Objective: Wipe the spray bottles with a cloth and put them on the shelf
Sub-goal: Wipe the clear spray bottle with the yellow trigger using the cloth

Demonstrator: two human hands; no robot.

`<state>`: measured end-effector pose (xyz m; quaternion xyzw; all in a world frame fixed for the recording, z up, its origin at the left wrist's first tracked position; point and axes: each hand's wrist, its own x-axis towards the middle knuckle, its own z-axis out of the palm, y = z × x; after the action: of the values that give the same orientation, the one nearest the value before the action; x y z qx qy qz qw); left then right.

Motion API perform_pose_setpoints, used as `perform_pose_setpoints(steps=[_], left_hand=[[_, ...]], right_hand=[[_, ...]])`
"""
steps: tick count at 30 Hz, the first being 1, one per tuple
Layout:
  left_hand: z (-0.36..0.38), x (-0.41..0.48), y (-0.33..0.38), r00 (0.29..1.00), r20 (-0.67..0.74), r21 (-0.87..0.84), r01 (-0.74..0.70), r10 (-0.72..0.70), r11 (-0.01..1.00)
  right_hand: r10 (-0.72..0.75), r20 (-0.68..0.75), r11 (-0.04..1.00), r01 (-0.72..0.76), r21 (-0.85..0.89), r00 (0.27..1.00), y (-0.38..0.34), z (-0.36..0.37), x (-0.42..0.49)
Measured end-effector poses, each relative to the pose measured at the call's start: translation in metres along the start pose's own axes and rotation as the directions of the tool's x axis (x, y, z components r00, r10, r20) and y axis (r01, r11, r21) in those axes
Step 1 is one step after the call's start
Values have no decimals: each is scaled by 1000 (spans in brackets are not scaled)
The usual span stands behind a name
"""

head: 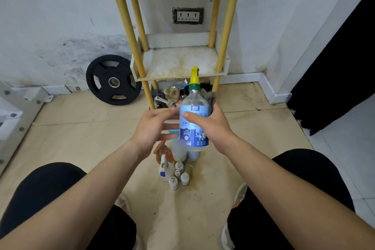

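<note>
My right hand (211,126) grips a clear bottle (194,128) with a blue label, a green collar and a yellow spray top, holding it upright above the floor. Its thumb lies across the label. My left hand (151,126) is beside the bottle on its left, fingers stretched out towards it, fingertips at its edge. A bit of light blue cloth (172,131) shows under the left fingers. The white shelf unit (178,75) with yellow posts stands against the wall straight ahead. Its middle board is stained and bare.
On the floor below my hands stand several small white bottles (179,176), a white trigger sprayer (164,168) and a cloudy bottle (178,149). Clutter (172,96) lies under the shelf unit. A black weight plate (113,80) leans on the wall at left. My knees flank the bottles.
</note>
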<state>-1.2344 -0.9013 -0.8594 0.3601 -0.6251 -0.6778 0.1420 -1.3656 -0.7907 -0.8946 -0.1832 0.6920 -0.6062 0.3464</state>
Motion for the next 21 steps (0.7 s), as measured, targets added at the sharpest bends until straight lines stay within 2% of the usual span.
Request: perform_pose_setpoints(steps=[3,6,10,14,18,21], left_hand=[[-9,7,11,989,-133,43,-65,70,997],[-14,13,31,988,-111,68,-100,107,993],[-15,24,47,983,-154,260,-59,102,964],[-36,35,45,981,-182,415,10,72,910],[-63,40,28,955,-277,435,25,108,900],[-84,40,7,934,-318,490,17,161,871]], right_hand=[[-28,37,996,31,-79,999,3,1,-5],[-70,100,971,91,-220,993,4,5,-10],[-125,207,918,192,-348,970,7,13,-14],[-128,272,807,259,-531,954,10,28,-15],[-155,304,551,338,-763,940,9,57,-17],[-108,329,499,337,-799,938,18,84,-17]])
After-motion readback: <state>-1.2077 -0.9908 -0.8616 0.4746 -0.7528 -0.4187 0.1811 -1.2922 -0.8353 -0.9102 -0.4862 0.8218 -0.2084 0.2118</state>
